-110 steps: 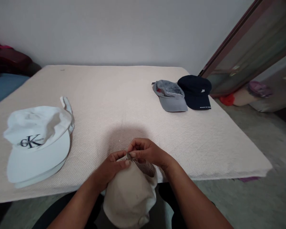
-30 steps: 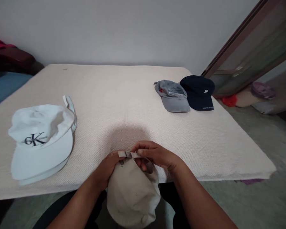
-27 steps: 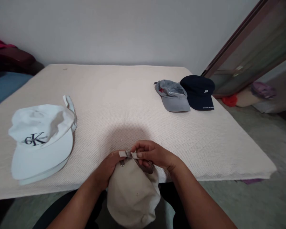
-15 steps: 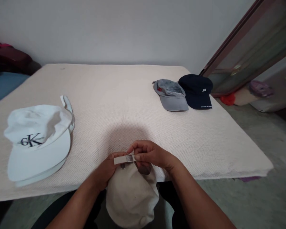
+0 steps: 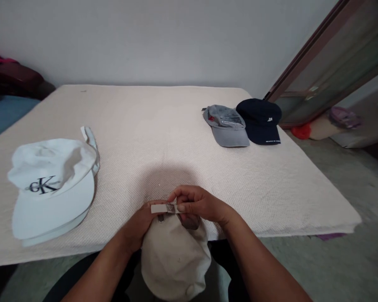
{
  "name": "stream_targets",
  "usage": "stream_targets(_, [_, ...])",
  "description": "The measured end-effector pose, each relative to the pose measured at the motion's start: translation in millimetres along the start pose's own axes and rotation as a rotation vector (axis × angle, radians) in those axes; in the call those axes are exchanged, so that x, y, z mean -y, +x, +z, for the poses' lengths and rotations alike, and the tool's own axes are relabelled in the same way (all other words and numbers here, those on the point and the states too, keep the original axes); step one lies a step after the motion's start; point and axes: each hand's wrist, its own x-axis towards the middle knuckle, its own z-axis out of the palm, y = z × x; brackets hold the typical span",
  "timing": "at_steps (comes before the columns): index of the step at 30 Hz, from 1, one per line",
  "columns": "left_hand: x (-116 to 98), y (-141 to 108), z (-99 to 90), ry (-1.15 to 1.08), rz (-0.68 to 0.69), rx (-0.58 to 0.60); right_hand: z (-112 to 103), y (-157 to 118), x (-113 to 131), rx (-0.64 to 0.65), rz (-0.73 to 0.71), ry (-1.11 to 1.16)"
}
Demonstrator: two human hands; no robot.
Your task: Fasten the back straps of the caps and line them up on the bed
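Broad table under a cream textured cloth (image 5: 164, 126): the landmark for every place below.
Beige soft cloth cap (image 5: 176, 256): at the table's near edge, crown toward the person, presumably so its back fastening faces upward in plain sight.
Pale flat cloth strap (image 5: 158, 209): threaded at a small metallic buckle (image 5: 170, 208), its loose end lying leftward.
Left hand (image 5: 141, 224): curled around the cap's edge, seemingly to steady it; fingers partly hidden behind the strap, so its exact grip is hard to judge.
Right hand (image 5: 201, 204): thumb and forefinger closed on the strap just beside the buckle, likely to keep it flat.
White cloth cap with black lettering (image 5: 50, 184): on the table's left side, apart from the hands.
Faded grey cap (image 5: 228, 123) and navy cap (image 5: 260, 121): side by side at the table's far right, brims facing the person, perhaps grouped to leave working room.
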Motion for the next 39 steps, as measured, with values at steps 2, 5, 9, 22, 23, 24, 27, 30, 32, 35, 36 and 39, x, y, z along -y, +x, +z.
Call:
stream_targets(2, [3.8,0.4,-2.8,0.002,0.004,0.023,1.6,1.4,-1.7,0.020,-0.006,0.022])
stream_targets(5, [9.0,0.7,-6.7,0.002,0.011,0.013,3.6,3.1,-3.7,0.032,-0.011,0.037])
stream_targets(9, [9.7,0.5,-7.2,0.010,0.014,0.010,4.3,3.6,-5.1,0.034,-0.023,0.064])
stream_targets(22, [7.4,0.8,-3.2,0.010,0.020,0.030,5.6,5.4,-5.1,0.017,0.006,0.042])
stream_targets(23, [6.9,0.5,-2.8,0.011,0.021,0.030,5.6,5.6,-4.8,0.018,0.008,0.041])
stream_targets(24, [6.5,0.3,-2.6,0.013,0.020,0.028,5.5,5.8,-4.4,0.018,0.011,0.041])
stream_targets(27, [5.8,0.5,-3.3,0.008,0.011,0.012,5.3,6.2,-3.4,0.020,0.024,0.050])
stream_targets(30, [5.3,0.5,-4.8,0.024,0.025,-0.002,5.4,7.0,-3.9,0.029,0.033,0.039])
stream_targets(32, [4.7,-0.6,-5.6,0.063,0.045,0.017,5.7,7.7,-5.2,0.035,0.039,0.031])
stream_targets(35, [4.2,-4.0,-6.7,0.129,0.070,0.028,6.2,8.8,-7.7,0.033,0.050,0.029])
stream_targets(36, [4.2,-5.3,-7.2,0.146,0.083,-0.011,6.3,9.0,-8.3,0.034,0.052,0.027])
stream_targets(39, [4.4,-7.9,-8.3,0.154,0.101,-0.143,6.2,9.4,-8.8,0.038,0.057,0.026])
